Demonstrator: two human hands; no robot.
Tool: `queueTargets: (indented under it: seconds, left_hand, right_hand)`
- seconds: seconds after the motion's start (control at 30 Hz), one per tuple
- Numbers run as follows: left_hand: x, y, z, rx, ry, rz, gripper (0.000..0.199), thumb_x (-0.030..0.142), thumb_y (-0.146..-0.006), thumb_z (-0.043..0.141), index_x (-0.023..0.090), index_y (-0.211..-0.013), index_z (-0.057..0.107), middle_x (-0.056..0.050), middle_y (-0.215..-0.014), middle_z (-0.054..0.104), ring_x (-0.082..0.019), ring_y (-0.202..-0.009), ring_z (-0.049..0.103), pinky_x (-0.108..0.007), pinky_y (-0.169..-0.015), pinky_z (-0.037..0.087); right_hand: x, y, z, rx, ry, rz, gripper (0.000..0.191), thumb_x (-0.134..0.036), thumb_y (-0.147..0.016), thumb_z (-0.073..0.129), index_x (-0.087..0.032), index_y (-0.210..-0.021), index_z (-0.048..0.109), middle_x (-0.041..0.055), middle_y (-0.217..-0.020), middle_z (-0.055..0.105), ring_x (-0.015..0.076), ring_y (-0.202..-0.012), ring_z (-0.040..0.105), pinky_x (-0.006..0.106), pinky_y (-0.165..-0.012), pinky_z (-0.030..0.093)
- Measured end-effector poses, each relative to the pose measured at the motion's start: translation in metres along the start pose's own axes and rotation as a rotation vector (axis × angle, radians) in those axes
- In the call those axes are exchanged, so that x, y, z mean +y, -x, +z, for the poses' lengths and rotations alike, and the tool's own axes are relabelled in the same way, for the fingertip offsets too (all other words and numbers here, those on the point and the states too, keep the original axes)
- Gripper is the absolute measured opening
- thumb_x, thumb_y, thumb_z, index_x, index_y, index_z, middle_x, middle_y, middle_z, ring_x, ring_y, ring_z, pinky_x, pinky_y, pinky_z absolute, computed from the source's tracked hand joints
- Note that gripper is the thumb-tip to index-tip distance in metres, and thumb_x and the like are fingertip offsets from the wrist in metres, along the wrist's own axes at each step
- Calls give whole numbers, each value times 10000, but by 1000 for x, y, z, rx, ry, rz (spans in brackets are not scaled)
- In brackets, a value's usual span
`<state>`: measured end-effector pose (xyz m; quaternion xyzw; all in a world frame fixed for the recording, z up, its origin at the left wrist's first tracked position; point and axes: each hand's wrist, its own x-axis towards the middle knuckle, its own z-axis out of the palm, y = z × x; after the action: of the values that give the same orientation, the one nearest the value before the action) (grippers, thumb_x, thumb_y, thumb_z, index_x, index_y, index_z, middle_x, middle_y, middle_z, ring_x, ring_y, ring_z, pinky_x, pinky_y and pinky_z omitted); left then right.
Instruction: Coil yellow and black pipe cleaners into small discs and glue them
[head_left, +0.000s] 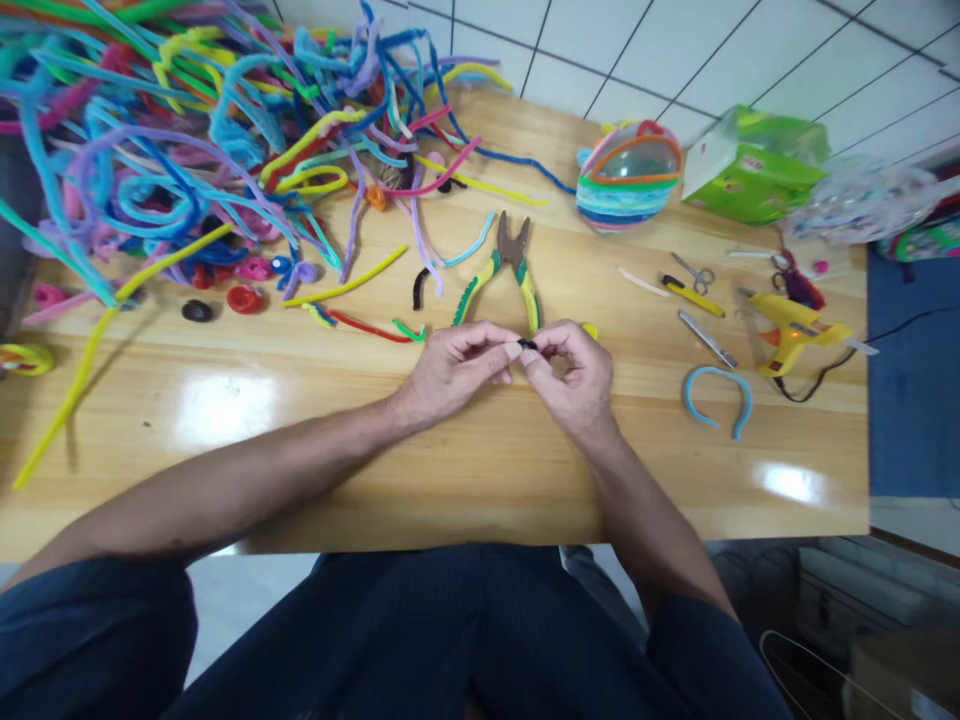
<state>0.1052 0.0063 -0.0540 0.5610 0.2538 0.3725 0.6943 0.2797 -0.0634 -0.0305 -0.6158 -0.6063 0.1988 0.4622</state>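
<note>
Between my two hands is a small black pipe cleaner [528,344], mostly hidden by the fingertips. My left hand [469,365] pinches its left end between thumb and forefinger. The thumb and forefinger of my right hand [568,372] close on its right end. Just beyond the hands, pliers [512,255] with green and yellow handles lie with their jaws apart. A short black pipe cleaner piece [418,289] is left of the pliers, near a light blue strand [474,243]. Behind my right hand, a small yellow round thing [591,330] shows in part.
Tangled colourful pipe cleaners [187,150] cover the table's back left. A striped woven basket [628,190] and a green packet [757,165] stand at the back right. Scissors [697,275], a yellow cutter [694,296], a yellow glue gun [795,325] and a blue curved strip [718,375] lie right.
</note>
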Motion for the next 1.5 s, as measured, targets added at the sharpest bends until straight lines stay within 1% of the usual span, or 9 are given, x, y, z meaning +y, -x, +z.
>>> queueTargets:
  seconds: [0.17, 0.37, 0.5, 0.8, 1.0, 1.27, 1.5]
  left_hand:
    - [-1, 2, 1, 8, -21, 0, 297, 454, -959, 819, 159, -980, 839, -29, -754, 791, -109, -641, 717, -209, -647, 607]
    - [8, 2, 0, 15, -17, -92, 280, 424, -988, 765, 163, -914, 837, -37, -756, 802, -136, -697, 739, -253, -724, 635]
    - [11, 0, 1, 16, 23, -118, 254, 396, -954, 799, 155, -883, 830, -33, -751, 804, -129, -684, 735, -248, -726, 635]
    - [11, -2, 1, 3, 83, -146, 279, 429, -905, 857, 151, -897, 836, -38, -787, 820, -133, -707, 752, -255, -747, 646]
    - [14, -2, 1, 6, 115, -166, 333, 484, -915, 845, 152, -896, 836, -48, -779, 814, -143, -707, 750, -260, -739, 636]
    - [11, -2, 0, -11, 138, -179, 298, 446, -898, 875, 152, -937, 841, -42, -810, 828, -135, -722, 763, -261, -763, 651]
    - [9, -2, 0, -20, 110, -163, 323, 469, -907, 865, 148, -934, 829, -44, -814, 825, -139, -728, 764, -269, -770, 652]
  right_hand:
    - [1, -2, -1, -11, 21, -38, 116, -197, -892, 677, -255, -805, 627, -36, -745, 677, 140, -662, 612, 301, -651, 529]
    - [-1, -2, -1, -1, 36, -53, 143, -206, -899, 681, -254, -779, 621, -36, -717, 674, 137, -636, 604, 298, -640, 525]
    - [-2, -3, -1, 3, 37, -82, 146, -199, -896, 691, -252, -782, 618, -36, -717, 675, 135, -633, 605, 292, -634, 521]
    - [-1, -3, -2, 15, 59, -141, 140, -175, -897, 678, -255, -799, 618, -37, -724, 681, 132, -633, 613, 286, -618, 515]
    - [-2, -3, -2, 11, 57, -129, 141, -174, -896, 684, -255, -799, 621, -35, -723, 678, 136, -637, 613, 292, -623, 518]
    - [-2, -3, -3, 6, 61, -140, 137, -172, -891, 678, -255, -799, 620, -33, -724, 685, 138, -637, 615, 294, -621, 512]
    - [-1, -2, -3, -6, 67, -129, 133, -174, -884, 684, -253, -795, 625, -33, -728, 684, 140, -645, 612, 301, -641, 522]
